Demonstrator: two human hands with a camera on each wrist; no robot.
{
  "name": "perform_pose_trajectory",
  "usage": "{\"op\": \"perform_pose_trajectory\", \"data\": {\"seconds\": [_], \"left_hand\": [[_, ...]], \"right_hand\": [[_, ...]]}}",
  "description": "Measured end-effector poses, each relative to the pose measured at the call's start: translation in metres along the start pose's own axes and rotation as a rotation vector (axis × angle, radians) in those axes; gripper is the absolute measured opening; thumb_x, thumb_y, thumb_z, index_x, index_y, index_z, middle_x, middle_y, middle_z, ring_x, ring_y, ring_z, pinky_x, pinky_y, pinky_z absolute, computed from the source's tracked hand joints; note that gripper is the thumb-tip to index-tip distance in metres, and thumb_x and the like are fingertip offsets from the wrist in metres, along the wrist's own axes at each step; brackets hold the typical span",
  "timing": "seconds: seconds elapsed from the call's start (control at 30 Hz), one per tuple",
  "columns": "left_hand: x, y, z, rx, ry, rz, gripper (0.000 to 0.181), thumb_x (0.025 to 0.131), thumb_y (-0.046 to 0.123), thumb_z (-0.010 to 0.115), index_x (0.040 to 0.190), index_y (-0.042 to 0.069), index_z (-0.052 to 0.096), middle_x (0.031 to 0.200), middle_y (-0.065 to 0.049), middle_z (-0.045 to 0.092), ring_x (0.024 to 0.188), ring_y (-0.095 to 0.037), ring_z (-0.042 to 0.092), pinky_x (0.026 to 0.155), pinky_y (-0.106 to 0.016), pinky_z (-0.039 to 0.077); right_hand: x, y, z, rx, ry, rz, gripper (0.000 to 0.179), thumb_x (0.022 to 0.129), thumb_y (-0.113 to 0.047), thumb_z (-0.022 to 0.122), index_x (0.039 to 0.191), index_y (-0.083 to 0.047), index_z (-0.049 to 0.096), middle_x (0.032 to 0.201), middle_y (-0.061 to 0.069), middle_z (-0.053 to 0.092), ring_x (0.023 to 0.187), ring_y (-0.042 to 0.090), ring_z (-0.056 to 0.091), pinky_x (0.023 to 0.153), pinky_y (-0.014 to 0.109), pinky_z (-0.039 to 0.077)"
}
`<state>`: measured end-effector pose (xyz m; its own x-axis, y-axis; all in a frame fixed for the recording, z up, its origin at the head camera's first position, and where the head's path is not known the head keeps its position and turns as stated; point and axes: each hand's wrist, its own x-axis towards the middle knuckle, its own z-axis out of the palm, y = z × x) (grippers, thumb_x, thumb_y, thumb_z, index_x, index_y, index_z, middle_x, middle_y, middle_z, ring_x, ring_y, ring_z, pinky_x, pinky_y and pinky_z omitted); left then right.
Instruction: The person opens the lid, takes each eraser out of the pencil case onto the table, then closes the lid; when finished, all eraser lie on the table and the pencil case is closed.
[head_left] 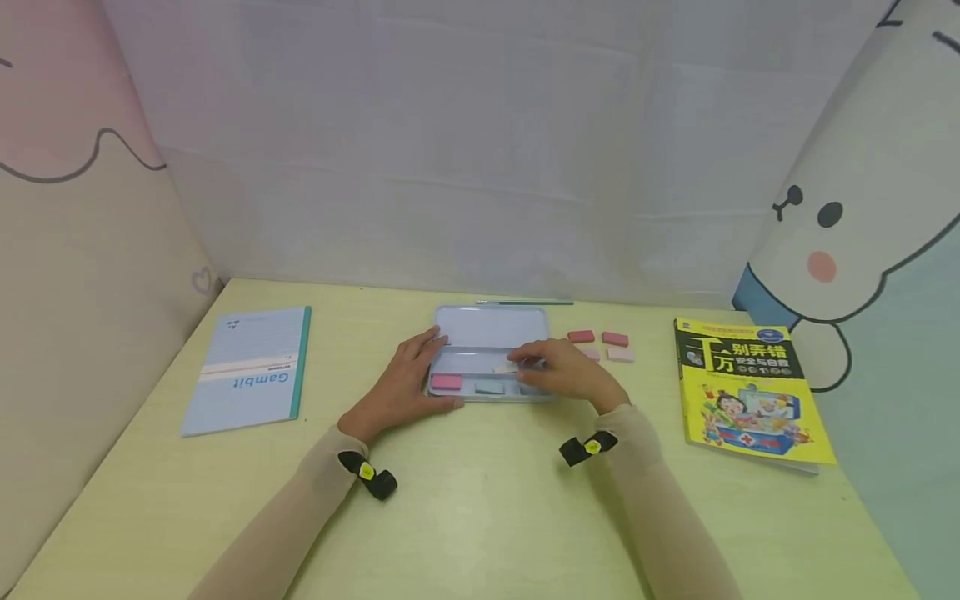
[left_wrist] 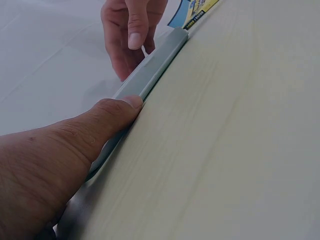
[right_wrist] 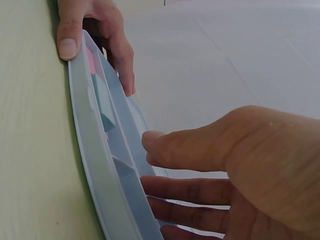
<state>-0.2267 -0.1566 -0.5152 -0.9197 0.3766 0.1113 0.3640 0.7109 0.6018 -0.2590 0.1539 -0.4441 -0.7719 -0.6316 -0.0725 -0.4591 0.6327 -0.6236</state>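
A light blue pencil case lies open on the table, its lid folded back. My left hand grips its left end, the thumb against the front wall and the other fingers along the far side. In the front compartment are a pink eraser and a pale blue eraser. Over the right half hovers my right hand, its thumb and fingers apart in the right wrist view. A whitish eraser-like block shows beside its fingertips in the head view; no hold on it is visible.
Right of the case lie red erasers and pale pink erasers, one partly hidden by the right hand. A thin green brush-like stick lies behind the case. A notebook is far left, a yellow book far right.
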Motion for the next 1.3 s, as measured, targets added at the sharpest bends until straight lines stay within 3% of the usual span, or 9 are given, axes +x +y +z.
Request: {"op": "perform_pose_trajectory", "data": {"seconds": [0.73,0.93,1.3], "left_hand": [[0.001,-0.001,0.001,0.01,0.001,0.002,0.109,0.085,0.059,0.085,0.169,0.012,0.034,0.18,-0.01,0.022,0.164,-0.038,0.026,0.13,-0.061,0.034],[0.0,-0.002,0.002,0.007,0.001,-0.002,0.108,0.085,0.059,0.085,0.168,0.012,0.034,0.18,-0.01,0.022,0.164,-0.038,0.026,0.13,-0.061,0.034],[0.002,-0.002,0.002,0.014,-0.004,-0.007,0.109,0.084,0.059,0.086,0.168,0.013,0.034,0.18,-0.008,0.022,0.164,-0.037,0.026,0.131,-0.06,0.033]], "right_hand": [[0.006,-0.005,0.011,-0.046,0.022,0.039,0.031,0.101,-0.012,0.07,0.129,0.0,0.074,0.125,0.016,0.077,0.116,0.03,0.071,0.107,0.051,0.057],[0.008,-0.004,0.016,-0.042,0.07,-0.008,0.027,0.1,-0.011,0.071,0.122,0.003,0.076,0.116,0.018,0.078,0.108,0.03,0.073,0.1,0.049,0.06],[0.011,-0.006,0.019,-0.099,0.13,-0.031,0.019,0.1,-0.008,0.07,0.113,0.001,0.08,0.1,0.013,0.076,0.092,0.021,0.068,0.085,0.035,0.057]]}}
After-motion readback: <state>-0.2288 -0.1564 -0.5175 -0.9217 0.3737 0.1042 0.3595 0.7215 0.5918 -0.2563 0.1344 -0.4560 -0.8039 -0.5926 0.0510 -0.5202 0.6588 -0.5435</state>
